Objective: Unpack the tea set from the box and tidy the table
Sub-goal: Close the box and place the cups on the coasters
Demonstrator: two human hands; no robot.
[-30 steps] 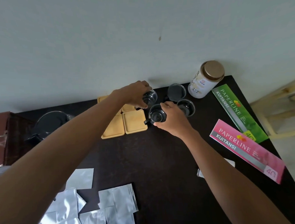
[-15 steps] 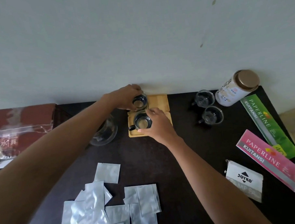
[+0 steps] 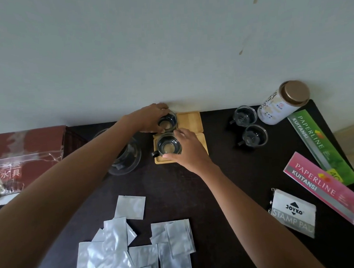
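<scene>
Left hand (image 3: 151, 118) fingers curled around far glass cup (image 3: 167, 122) at frame centre, right hand (image 3: 188, 148) gripping near glass cup (image 3: 168, 147) on wooden coaster (image 3: 163, 159), two more cups (image 3: 249, 127) upper right, red box (image 3: 26, 148) far left

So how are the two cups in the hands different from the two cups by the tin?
The held cups sit on wooden coasters, each gripped by the left hand or right hand. The cups by the tin stand on the bare table, untouched. All four are small glass cups with dark handles.
</scene>
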